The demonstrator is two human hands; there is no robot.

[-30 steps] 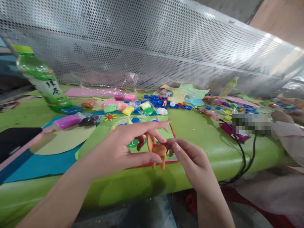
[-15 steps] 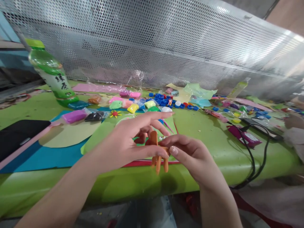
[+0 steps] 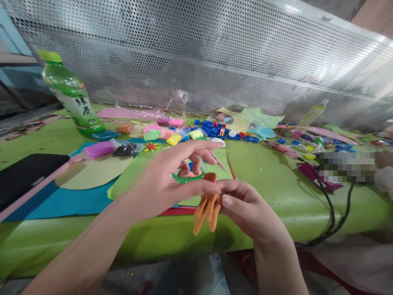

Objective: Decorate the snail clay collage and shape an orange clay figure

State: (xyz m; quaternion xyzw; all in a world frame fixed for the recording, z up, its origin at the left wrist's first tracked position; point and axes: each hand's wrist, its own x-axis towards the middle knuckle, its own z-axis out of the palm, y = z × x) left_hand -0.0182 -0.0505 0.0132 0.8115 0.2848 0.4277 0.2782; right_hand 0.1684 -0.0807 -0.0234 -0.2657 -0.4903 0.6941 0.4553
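Just beyond the table's front edge, my right hand (image 3: 250,207) pinches an orange clay figure (image 3: 209,208) between thumb and fingers. Several thin, leg-like strands hang from the figure, and a rounded part stands up at its top. My left hand (image 3: 164,176) has its thumb against the figure's near side, while its other fingers are spread and curved above, off the clay. Behind the hands lies a light green sheet (image 3: 129,180) bearing a partly hidden clay picture with a green patch (image 3: 184,179). A red and yellow clay sun (image 3: 151,146) is near its far left corner.
A green tea bottle (image 3: 76,102) stands at the back left, near a black phone-like case (image 3: 27,176). Bagged coloured clay (image 3: 98,150) and blue rings (image 3: 211,130) lie along the back. A magenta packet (image 3: 319,180) and black cable (image 3: 333,209) are at right. Perforated metal (image 3: 233,61) rises behind.
The orange figure has turned and tilted, its strands now slanting down to the left and its top lower. My left fingers have lifted away from it, leaving the thumb touching.
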